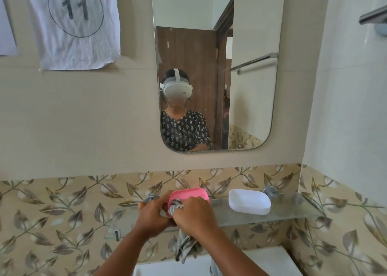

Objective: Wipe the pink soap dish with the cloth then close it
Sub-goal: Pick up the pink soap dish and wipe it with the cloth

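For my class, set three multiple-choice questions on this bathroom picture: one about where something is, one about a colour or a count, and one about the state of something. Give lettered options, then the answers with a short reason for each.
1. Where is the white soap dish?
A. On the glass shelf, to the right of the pink soap dish
B. In the sink
C. Hanging on the towel rail

2. How many soap dishes can be seen?
A. One
B. Two
C. Four

3. What is the right hand doing?
A. Hanging empty
B. Turning the tap
C. Holding the cloth against the pink soap dish

Answers:
1 A: it rests on the shelf, apart from the pink one.
2 B: one pink, one white.
3 C: its fingers curl round the striped cloth at the dish, while the left hand steadies the dish.
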Tool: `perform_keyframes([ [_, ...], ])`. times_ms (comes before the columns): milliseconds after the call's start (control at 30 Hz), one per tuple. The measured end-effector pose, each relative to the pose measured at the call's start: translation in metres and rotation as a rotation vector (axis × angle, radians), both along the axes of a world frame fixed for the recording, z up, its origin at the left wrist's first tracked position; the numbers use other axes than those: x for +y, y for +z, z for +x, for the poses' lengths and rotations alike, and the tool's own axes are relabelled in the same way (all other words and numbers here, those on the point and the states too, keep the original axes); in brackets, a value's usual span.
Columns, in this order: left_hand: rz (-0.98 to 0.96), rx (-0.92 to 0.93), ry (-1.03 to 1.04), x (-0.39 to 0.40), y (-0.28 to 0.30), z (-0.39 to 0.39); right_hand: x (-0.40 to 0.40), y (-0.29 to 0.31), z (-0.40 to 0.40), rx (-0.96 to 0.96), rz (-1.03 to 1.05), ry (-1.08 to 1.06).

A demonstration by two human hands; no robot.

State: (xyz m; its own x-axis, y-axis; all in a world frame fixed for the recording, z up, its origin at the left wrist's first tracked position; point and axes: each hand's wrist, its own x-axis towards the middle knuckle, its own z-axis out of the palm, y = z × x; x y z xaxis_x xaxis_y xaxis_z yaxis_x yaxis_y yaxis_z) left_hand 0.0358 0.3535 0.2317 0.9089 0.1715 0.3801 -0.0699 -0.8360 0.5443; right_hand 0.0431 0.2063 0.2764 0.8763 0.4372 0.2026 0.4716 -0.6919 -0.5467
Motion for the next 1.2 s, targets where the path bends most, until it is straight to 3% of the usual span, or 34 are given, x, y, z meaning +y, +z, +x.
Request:
perform_keyframes([
  [200, -0.015, 0.031, -0.017, 0.001, 0.003, -0.002, -0.002, 0.000, 0.017, 0.241, 0.205, -0.006],
  [333, -0.005, 0.024, -0.005, 0.004, 0.000, -0.001, -0.031, 0.009, 0.037, 0.417, 0.667, -0.152],
  [433, -0.008, 0.019, 0.001, 0.003, 0.000, -0.001, -0.056, 0.019, 0.047, 0.465, 0.825, -0.181],
  [500, 0.006, 0.024, 0.001, 0.002, 0.000, -0.002, -0.068, 0.021, 0.053, 0.354, 0.739, -0.178],
  [600, 0.012, 0.031, 0.000, 0.003, -0.001, -0.001, -0.072, 0.007, 0.052, 0.169, 0.397, -0.125],
  [800, 0.040, 0.011, -0.014, 0.002, 0.000, -0.003, -0.066, -0.022, 0.060, 0.207, 0.160, -0.131],
  [1200, -0.092, -0.003, -0.065, 0.012, -0.010, 0.003, -0.064, -0.026, 0.054, 0.128, 0.215, -0.051],
])
